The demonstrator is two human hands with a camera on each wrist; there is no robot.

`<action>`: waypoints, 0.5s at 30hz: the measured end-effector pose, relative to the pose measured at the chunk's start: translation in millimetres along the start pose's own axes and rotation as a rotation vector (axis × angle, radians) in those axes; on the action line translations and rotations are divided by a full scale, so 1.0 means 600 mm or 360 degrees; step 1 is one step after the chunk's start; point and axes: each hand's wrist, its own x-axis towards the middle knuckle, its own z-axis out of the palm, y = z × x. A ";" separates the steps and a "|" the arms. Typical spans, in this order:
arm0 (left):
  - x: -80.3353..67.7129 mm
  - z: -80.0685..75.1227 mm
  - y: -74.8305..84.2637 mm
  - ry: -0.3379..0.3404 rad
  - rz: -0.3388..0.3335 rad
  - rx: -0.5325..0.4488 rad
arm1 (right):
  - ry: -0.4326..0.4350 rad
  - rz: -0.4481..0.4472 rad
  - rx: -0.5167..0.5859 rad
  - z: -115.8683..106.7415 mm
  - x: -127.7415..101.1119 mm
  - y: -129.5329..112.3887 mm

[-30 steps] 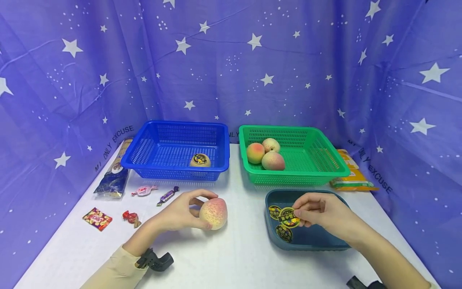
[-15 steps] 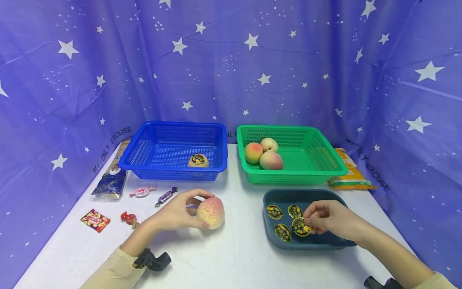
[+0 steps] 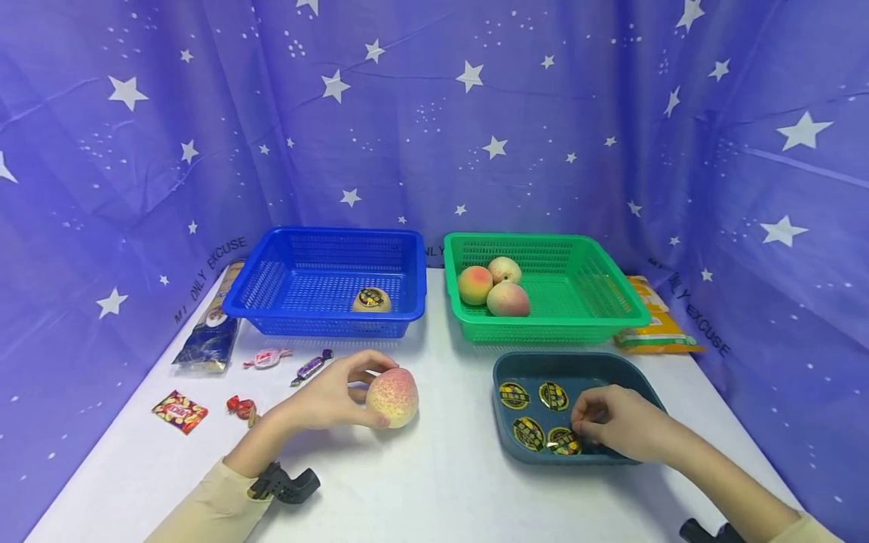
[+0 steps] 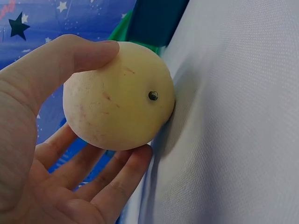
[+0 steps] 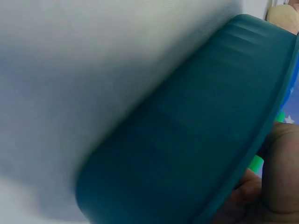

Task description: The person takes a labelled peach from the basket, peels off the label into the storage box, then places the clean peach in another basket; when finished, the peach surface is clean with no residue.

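Note:
My left hand grips a pink and yellow peach just at the table, thumb on the near side and fingers behind. In the left wrist view, the peach shows its pale side with a dark stem end. My right hand is down inside a dark teal tray, its thumb and fingers pinching the right edge of a round black-and-gold sticker. Other such stickers lie in the tray. In the right wrist view the tray wall hides the fingertips and sticker.
A blue basket holds one peach with a sticker. The green basket behind the tray holds several peaches. Wrapped candies, a red packet and a dark blue bag lie left; an orange bag lies right.
My right hand has lowered the sticker from above the others to the tray's front part, moving right and toward me. The left hand keeps its grip on the peach.

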 end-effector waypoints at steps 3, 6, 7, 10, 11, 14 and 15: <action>0.003 0.002 -0.002 -0.0002 -0.0006 0.0006 | 0.0030 0.0012 -0.0105 -0.010 -0.005 -0.007; 0.005 0.004 -0.003 0.0004 -0.0007 0.0012 | 0.0045 -0.0011 -0.0113 -0.025 -0.010 -0.015; 0.006 0.004 -0.003 0.0008 -0.0004 0.0014 | 0.0055 -0.0028 -0.0106 -0.032 -0.011 -0.017; 0.006 0.004 -0.003 0.0020 0.0006 0.0020 | 0.0127 -0.0077 -0.0084 -0.052 -0.011 -0.023; 0.006 0.004 -0.002 0.0024 0.0010 0.0026 | 0.0159 -0.0103 -0.0068 -0.060 -0.010 -0.024; 0.006 0.003 0.001 0.0030 0.0018 0.0044 | 0.0298 -0.0171 -0.0056 -0.084 -0.001 -0.021; 0.006 0.003 0.003 0.0033 0.0019 0.0049 | 0.0348 -0.0183 -0.0053 -0.092 0.002 -0.018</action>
